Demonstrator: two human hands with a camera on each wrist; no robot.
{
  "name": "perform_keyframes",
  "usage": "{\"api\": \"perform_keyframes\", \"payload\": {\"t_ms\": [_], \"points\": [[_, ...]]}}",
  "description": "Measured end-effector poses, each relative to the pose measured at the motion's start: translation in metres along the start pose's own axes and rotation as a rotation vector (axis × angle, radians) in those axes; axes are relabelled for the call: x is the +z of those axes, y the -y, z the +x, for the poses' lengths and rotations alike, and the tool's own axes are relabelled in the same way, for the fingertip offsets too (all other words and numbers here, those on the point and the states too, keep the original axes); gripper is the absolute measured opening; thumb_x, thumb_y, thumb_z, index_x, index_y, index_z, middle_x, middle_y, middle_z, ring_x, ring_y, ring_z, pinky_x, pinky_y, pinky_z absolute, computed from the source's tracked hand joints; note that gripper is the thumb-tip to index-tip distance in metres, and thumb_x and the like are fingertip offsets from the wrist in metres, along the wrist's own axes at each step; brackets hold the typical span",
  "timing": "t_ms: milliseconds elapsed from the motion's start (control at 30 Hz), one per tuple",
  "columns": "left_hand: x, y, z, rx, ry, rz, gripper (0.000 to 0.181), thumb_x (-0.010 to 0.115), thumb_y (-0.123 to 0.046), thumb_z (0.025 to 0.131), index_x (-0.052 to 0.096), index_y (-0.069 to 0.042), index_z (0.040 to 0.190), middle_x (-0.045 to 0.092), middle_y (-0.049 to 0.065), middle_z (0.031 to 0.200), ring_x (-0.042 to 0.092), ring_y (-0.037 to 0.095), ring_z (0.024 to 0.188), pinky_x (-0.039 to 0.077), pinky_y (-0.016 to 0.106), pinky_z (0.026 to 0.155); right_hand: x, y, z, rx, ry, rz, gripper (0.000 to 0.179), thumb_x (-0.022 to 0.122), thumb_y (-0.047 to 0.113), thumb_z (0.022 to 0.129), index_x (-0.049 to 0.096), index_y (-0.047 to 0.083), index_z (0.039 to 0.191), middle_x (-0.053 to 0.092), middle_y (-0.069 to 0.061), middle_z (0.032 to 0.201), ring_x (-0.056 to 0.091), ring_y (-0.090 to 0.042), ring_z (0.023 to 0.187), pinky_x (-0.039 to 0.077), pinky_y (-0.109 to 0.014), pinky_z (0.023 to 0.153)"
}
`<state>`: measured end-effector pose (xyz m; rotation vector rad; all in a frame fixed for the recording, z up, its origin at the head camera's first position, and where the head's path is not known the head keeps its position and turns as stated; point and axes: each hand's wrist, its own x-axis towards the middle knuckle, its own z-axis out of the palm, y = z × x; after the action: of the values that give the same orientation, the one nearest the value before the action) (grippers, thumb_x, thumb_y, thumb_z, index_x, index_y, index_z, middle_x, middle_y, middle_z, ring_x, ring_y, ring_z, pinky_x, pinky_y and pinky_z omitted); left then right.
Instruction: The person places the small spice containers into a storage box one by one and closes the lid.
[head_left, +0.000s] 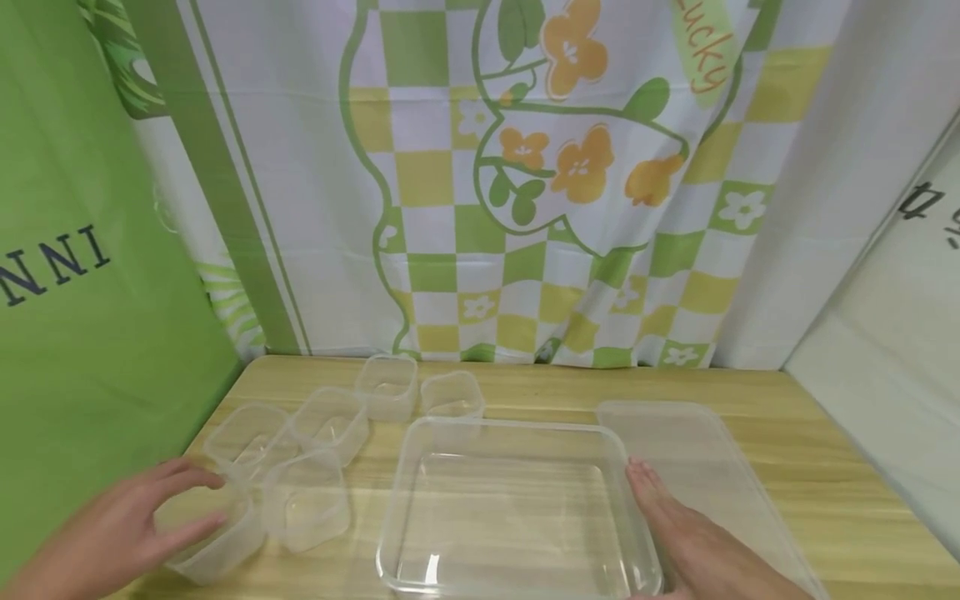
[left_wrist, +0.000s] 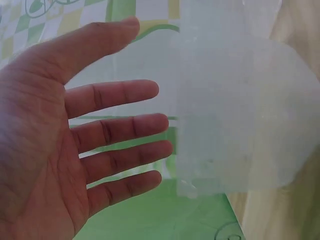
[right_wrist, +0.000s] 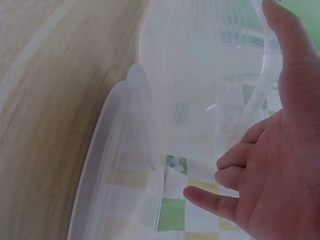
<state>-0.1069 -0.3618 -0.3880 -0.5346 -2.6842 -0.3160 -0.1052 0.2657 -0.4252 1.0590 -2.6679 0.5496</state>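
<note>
A large clear rectangular container (head_left: pixel 517 442) stands upright on the table with nothing in it. My right hand (head_left: pixel 697 533) touches its right side, fingers nearly straight along the wall. In the right wrist view, the thumb and fingers of the right hand (right_wrist: pixel 280 155) lie by the rim of the container (right_wrist: pixel 195 85). On the left, my left hand (head_left: pixel 135 525) hovers with spread fingers over a small clear container (head_left: pixel 228 550). The left wrist view shows that hand (left_wrist: pixel 50 135) holding nothing, beside the frosted wall of a small container (left_wrist: pixel 235 120).
Several more small clear containers, including one square tub (head_left: pixel 307 512) and another at the back (head_left: pixel 387 396), cluster left of the large one. A flat translucent lid (head_left: pixel 697 450) lies on the wooden table (head_left: pixel 840 500) at right. A patterned curtain (head_left: pixel 442 275) hangs behind.
</note>
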Motion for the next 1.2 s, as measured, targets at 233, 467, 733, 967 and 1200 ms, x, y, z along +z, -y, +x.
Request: {"api": "perform_keyframes", "payload": {"t_ms": [233, 467, 733, 967, 1200], "points": [[0.011, 0.003, -0.017, -0.018, -0.03, -0.021, 0.04, 0.095, -0.035, 0.069, 0.073, -0.025, 0.1, 0.063, -0.006, 0.109, 0.064, 0.013, 0.087, 0.052, 0.033, 0.063, 0.002, 0.0, -0.001, 0.016, 0.001, 0.028, 0.134, 0.078, 0.073, 0.075, 0.011, -0.006, 0.161, 0.024, -0.039, 0.157, 0.001, -0.009, 0.152, 0.002, -0.01, 0.114], [0.014, 0.003, -0.021, -0.015, -0.116, -0.031, 0.047, 0.098, -0.033, 0.062, 0.074, -0.022, 0.1, 0.065, 0.0, 0.111, 0.061, 0.019, 0.095, 0.042, 0.014, 0.074, 0.004, -0.001, -0.002, 0.009, -0.007, 0.052, 0.138, 0.078, 0.075, 0.072, 0.011, -0.007, 0.161, 0.023, -0.041, 0.156, 0.005, -0.016, 0.153, 0.002, -0.011, 0.114], [0.011, 0.015, -0.031, -0.111, 0.059, -0.099, 0.05, 0.096, -0.032, 0.069, 0.069, -0.017, 0.108, 0.056, 0.023, 0.13, 0.058, 0.051, 0.106, 0.052, 0.052, 0.065, 0.004, 0.0, -0.002, 0.021, 0.006, 0.076, 0.14, 0.078, 0.075, 0.071, 0.009, -0.006, 0.161, 0.02, -0.042, 0.156, 0.001, -0.012, 0.153, 0.001, -0.011, 0.114], [0.015, 0.028, -0.037, -0.08, 0.07, -0.109, 0.058, 0.098, -0.03, 0.063, 0.066, -0.015, 0.109, 0.058, 0.022, 0.125, 0.058, 0.044, 0.106, 0.053, 0.038, 0.068, 0.002, 0.004, -0.001, 0.071, 0.02, 0.109, 0.134, 0.082, 0.067, 0.074, 0.007, -0.002, 0.163, 0.019, -0.039, 0.159, 0.022, -0.045, 0.147, 0.003, -0.008, 0.112], [0.013, 0.032, -0.033, -0.096, 0.146, -0.082, 0.047, 0.097, -0.034, 0.066, 0.063, -0.02, 0.094, 0.061, 0.005, 0.11, 0.061, 0.017, 0.094, 0.05, 0.031, 0.066, 0.001, 0.007, -0.001, 0.118, 0.042, 0.124, 0.133, 0.084, 0.064, 0.074, 0.006, 0.001, 0.164, 0.018, -0.036, 0.16, 0.02, -0.041, 0.147, 0.003, -0.005, 0.11]]}}
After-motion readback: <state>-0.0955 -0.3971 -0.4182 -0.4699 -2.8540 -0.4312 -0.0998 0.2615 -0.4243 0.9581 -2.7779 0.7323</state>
